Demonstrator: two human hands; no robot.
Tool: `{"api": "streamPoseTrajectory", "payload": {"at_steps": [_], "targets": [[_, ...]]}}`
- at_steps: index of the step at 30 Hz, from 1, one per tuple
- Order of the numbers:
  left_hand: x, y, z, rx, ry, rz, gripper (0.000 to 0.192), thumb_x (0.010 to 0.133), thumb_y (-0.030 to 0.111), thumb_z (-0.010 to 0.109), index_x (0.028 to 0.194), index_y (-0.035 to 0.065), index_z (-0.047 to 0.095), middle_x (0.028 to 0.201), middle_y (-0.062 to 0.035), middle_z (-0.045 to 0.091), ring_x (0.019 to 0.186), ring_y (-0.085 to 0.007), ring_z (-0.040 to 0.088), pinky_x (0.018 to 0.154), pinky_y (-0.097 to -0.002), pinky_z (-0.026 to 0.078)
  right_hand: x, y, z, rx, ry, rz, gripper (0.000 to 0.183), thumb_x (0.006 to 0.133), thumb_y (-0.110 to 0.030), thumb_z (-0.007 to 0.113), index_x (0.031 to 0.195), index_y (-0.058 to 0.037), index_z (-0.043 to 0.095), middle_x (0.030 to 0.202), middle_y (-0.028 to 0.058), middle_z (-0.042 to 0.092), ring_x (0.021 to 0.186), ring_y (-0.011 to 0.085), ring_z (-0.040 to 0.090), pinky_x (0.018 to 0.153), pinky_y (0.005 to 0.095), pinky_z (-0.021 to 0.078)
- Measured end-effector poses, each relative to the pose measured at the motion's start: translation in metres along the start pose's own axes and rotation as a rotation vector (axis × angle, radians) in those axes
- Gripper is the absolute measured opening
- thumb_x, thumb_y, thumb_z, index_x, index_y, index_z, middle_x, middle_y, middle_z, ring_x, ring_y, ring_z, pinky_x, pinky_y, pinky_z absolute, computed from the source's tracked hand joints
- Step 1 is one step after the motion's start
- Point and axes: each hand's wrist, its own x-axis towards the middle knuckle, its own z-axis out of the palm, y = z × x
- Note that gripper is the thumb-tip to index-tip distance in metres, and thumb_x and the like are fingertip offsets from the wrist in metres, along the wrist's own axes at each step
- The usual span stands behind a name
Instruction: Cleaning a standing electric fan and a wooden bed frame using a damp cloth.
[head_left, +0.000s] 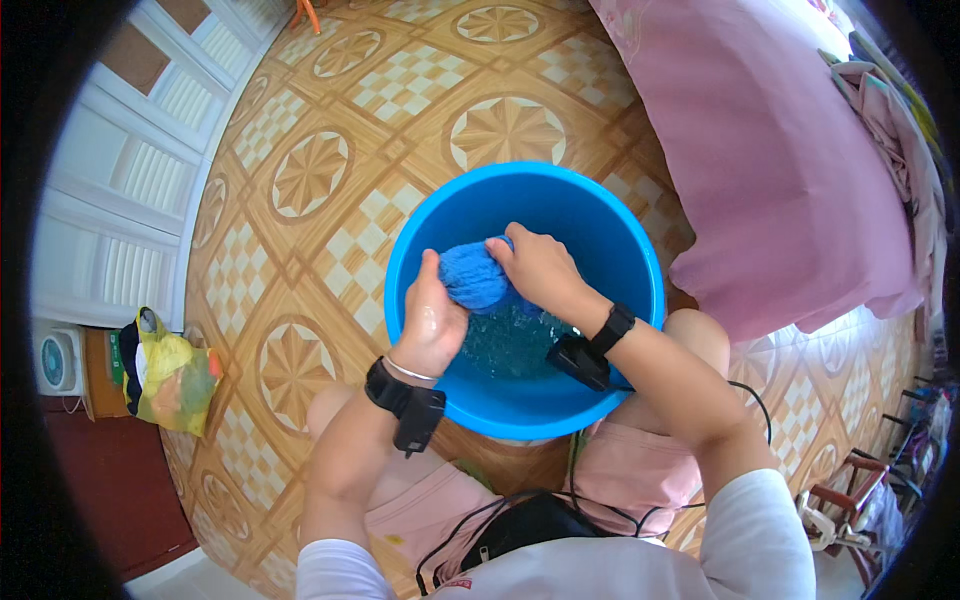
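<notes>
A blue plastic tub (525, 424) stands on the floor between my knees, with water (510, 349) in its bottom. Above the water I hold a bunched blue cloth (474, 276) between both hands. My left hand (435, 311) grips its left end, with the thumb up and wet skin on the wrist side. My right hand (541, 266) is closed over the cloth's right end, knuckles up. Part of the cloth hangs below and is partly hidden by my right hand. Each wrist wears a black strap with a small black device; the right one hangs inside the tub's rim.
A bed or table with a pink cover (780, 172) stands at the right. White louvred doors (150, 172) line the left. A yellow plastic bag (174, 375) sits by a brown box at the left. Black cables (540, 493) cross my lap. A wooden stool (851, 487) is at the lower right.
</notes>
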Motion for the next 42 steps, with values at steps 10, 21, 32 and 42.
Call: {"api": "streamPoseTrajectory", "payload": {"at_steps": [10, 21, 32, 42], "targets": [[0.007, 0.003, -0.018, 0.148, 0.116, -0.402, 0.048, 0.097, 0.045, 0.037, 0.126, 0.0087, 0.045, 0.123, -0.0128, 0.054, 0.118, -0.0348, 0.048, 0.103, -0.0598, 0.026, -0.009, -0.003, -0.009, 0.117, -0.056, -0.264, 0.028, 0.081, -0.027, 0.061, 0.100, -0.0063, 0.055, 0.094, 0.0183, 0.058, 0.084, 0.0382, 0.061, 0.073, 0.0469, 0.0491], [-0.002, 0.009, -0.011, 0.142, -0.204, -0.132, 0.017, 0.094, 0.021, 0.054, 0.102, 0.0066, 0.059, 0.095, -0.0044, 0.063, 0.086, -0.0150, 0.061, 0.078, -0.0301, 0.050, -0.027, -0.021, -0.042, 0.724, -0.540, -0.004, 0.014, 0.086, -0.017, 0.058, 0.087, -0.0033, 0.061, 0.068, 0.0066, 0.063, 0.055, 0.0147, 0.061, 0.050, 0.0270, 0.0483], [-0.016, 0.022, 0.006, -0.057, -0.250, 0.041, 0.038, 0.098, 0.031, 0.045, 0.123, 0.0036, 0.051, 0.119, -0.0097, 0.059, 0.109, -0.0215, 0.058, 0.096, -0.0366, 0.045, -0.005, -0.002, -0.017, 1.125, -0.490, 0.340, 0.066, 0.094, -0.056, 0.039, 0.121, 0.0018, 0.056, 0.120, 0.0070, 0.059, 0.110, 0.0189, 0.052, 0.100, 0.0331, 0.0340], [-0.003, 0.016, -0.027, 0.225, -0.060, 0.070, 0.031, 0.096, 0.027, 0.050, 0.114, 0.0044, 0.059, 0.112, -0.0071, 0.062, 0.101, -0.0181, 0.059, 0.090, -0.0339, 0.046, 0.012, 0.011, -0.040, 1.097, 0.059, 0.294, 0.030, 0.099, -0.031, 0.043, 0.101, -0.0046, 0.058, 0.088, -0.0006, 0.057, 0.082, 0.0094, 0.049, 0.079, 0.0271, 0.0406]]}}
